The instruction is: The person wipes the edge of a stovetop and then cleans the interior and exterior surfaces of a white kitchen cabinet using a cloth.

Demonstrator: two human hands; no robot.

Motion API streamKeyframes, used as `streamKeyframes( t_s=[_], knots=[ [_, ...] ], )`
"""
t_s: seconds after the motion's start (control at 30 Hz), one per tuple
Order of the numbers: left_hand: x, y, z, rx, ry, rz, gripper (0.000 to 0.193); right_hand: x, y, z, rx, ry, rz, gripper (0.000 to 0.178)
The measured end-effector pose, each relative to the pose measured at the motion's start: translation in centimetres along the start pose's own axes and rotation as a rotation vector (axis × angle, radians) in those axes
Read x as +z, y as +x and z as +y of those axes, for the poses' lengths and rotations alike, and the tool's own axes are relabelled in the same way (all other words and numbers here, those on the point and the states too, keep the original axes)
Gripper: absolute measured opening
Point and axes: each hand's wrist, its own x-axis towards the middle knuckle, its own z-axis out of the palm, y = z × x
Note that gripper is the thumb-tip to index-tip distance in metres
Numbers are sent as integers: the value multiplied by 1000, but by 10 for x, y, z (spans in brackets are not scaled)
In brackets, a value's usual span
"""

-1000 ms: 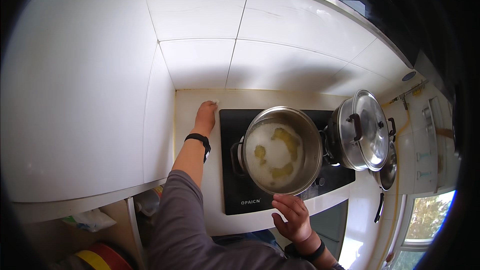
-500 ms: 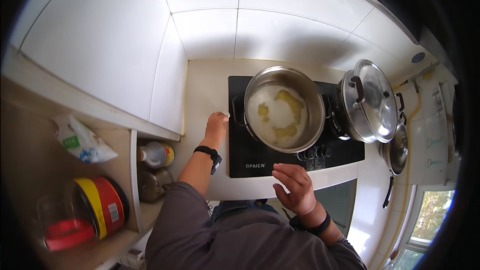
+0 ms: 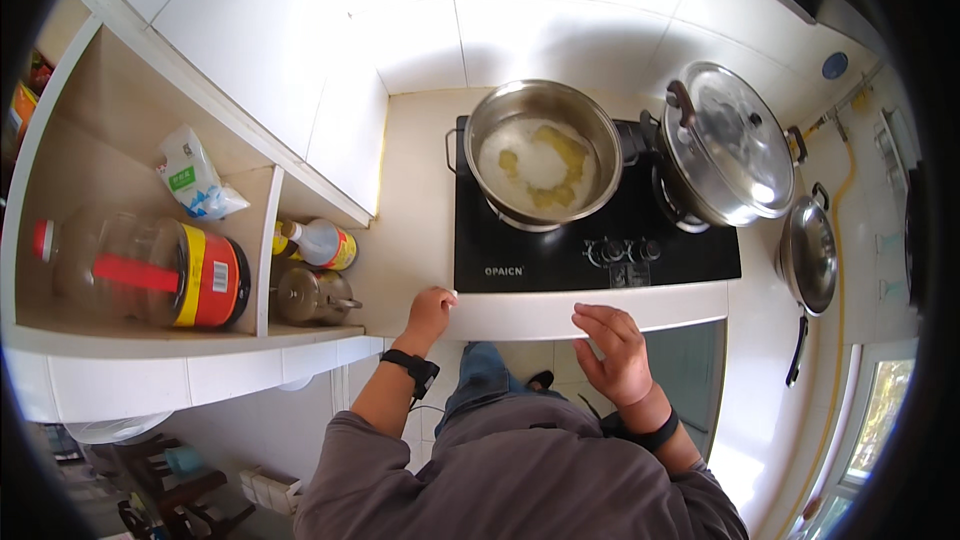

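My left hand (image 3: 430, 316) is closed at the front-left corner of the black gas stove (image 3: 515, 250). A small white bit shows at its fingertips, too little of it to name. My right hand (image 3: 615, 358) hovers by the counter's front edge, fingers stretched out and thumb apart, holding nothing. On the left burner sits an uncovered steel pot (image 3: 480, 105). Whitish, foamy contents with yellowish patches (image 3: 565, 165) lie inside it. Neither hand touches the pot. A lidded steel pot (image 3: 725, 145) stands on the right side of the stove.
A frying pan (image 3: 812, 252) lies right of the stove. Left, open shelves hold a large plastic bottle (image 3: 165, 270) with a red and yellow label, a white packet (image 3: 195, 180), a glass jug (image 3: 312, 297) and a smaller bottle (image 3: 325, 243). Stove knobs (image 3: 605, 252) face me.
Both hands have drawn back from the stove toward the counter's front edge, the left one the most. The view has shifted, showing more of the shelves and floor at left.
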Motion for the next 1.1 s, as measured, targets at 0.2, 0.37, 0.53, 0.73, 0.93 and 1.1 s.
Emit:
streamKeyframes(
  t_s=[0.2,0.37,0.53,0.73,0.93,1.1],
  knots=[
    [-12,-23,89,-603,-1406,-234,13,-15,-38,4,146,77,79,29],
    [11,-24,196,-493,-1501,-627,12,-20,-81,12,400,300,68,49],
    [68,-33,275,-393,-1224,-890,14,-45,-142,9,620,483,316,36],
    [142,-75,348,7,-767,-950,18,-68,-226,-12,902,241,812,20],
    [207,-153,367,340,-545,-1325,17,-29,-317,-72,1049,39,1177,31],
    [206,-252,374,347,-405,-2005,33,10,-401,-153,1273,-47,1389,42]
  ],
)
